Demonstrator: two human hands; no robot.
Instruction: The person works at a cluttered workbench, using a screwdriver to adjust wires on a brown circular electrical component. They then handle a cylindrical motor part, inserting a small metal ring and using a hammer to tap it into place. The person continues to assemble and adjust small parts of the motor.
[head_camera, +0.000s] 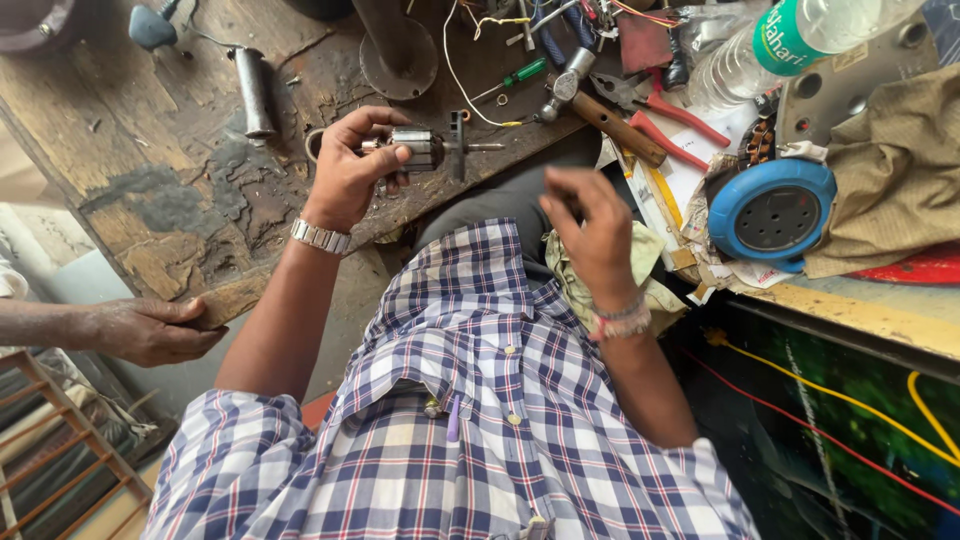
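My left hand, with a metal watch on the wrist, grips a small motor armature by its wound core. It holds the part level above the worn wooden workbench, and the thin shaft points right. My right hand, wearing a thread bracelet, hovers with bent fingers over a crumpled yellowish cloth on my lap. The back of that hand faces me, so whatever its fingers hold is hidden. My checked shirt fills the lower middle of the view.
Another person's hand rests on the bench's left edge. A hammer, red pliers, green screwdriver, plastic bottle and blue round sander crowd the right side. A metal cylinder lies far left.
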